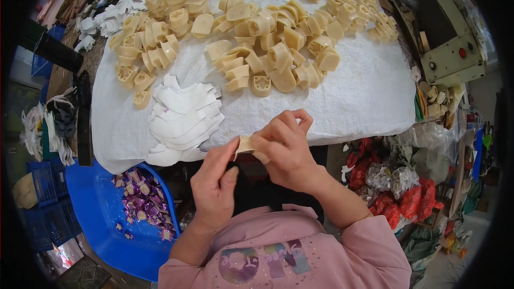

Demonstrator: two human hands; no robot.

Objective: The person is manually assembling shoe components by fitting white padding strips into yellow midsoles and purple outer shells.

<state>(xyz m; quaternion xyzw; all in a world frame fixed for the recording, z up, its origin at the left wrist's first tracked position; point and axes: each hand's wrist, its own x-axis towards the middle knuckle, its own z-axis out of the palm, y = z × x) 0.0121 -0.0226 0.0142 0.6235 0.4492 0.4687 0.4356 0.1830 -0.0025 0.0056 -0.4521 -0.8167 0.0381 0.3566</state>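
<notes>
Near the front edge of the cloth-covered table, my two hands meet around one small beige plastic shoe heel (246,144). My right hand (285,152) grips it from the right, fingers bent over it and hiding part of it. From the other side, the fingertips of my left hand (214,179) press against the heel, with the thumb held away. A thin pale edge shows by the left fingertips; I cannot tell whether it is a cover piece. Just beyond my left hand lies a fanned stack of white cut pieces (184,118). Loose beige heels (281,56) are heaped farther back.
White woven cloth (369,91) covers the table. More white cut pieces (120,13) lie at the far left. A blue basin (99,225) at lower left holds purple shiny pieces (144,200). Right of me are red plastic bags (417,200) and a machine with a control panel (455,56).
</notes>
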